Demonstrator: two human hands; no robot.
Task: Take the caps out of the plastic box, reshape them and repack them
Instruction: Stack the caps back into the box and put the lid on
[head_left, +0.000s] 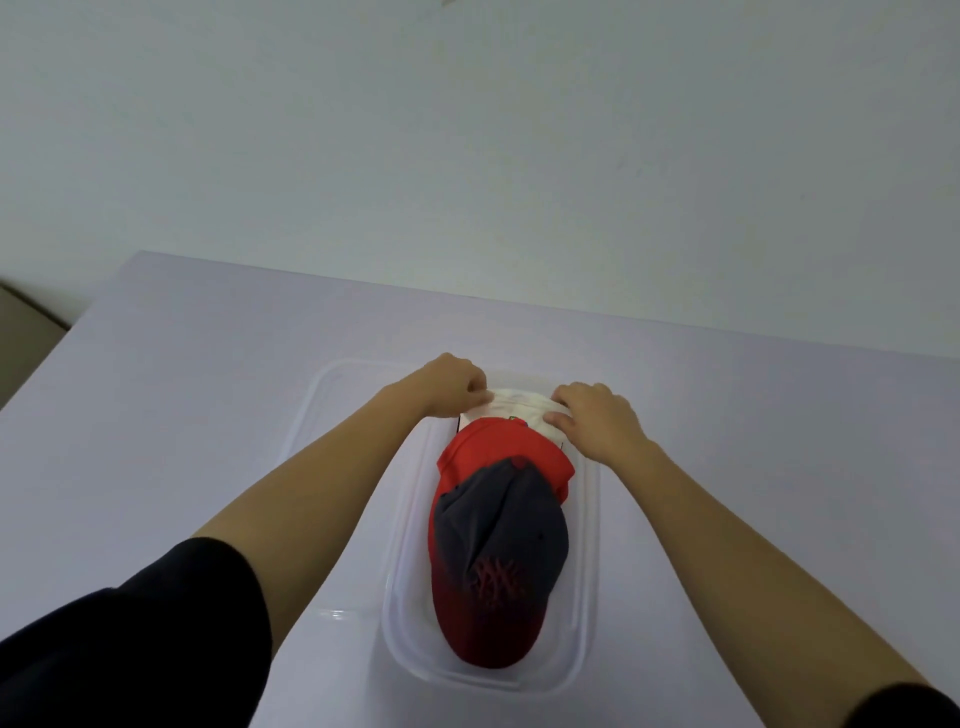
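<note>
A clear plastic box (584, 597) stands on the table in front of me, with three caps stacked in a row inside it. Nearest lies a dark grey cap (514, 519) with a red brim and a red logo. Behind it sits a red cap (488, 441), and at the far end a white cap (511, 408). My left hand (454, 384) pinches the white cap's left edge. My right hand (597, 418) grips its right edge, fingers curled over the fabric. Most of the white cap is hidden by the red one and my hands.
The clear lid (332, 395) of the box lies flat on the table to the left, partly under my left forearm. The pale table (182, 389) ends at a wall behind and drops off at the left edge.
</note>
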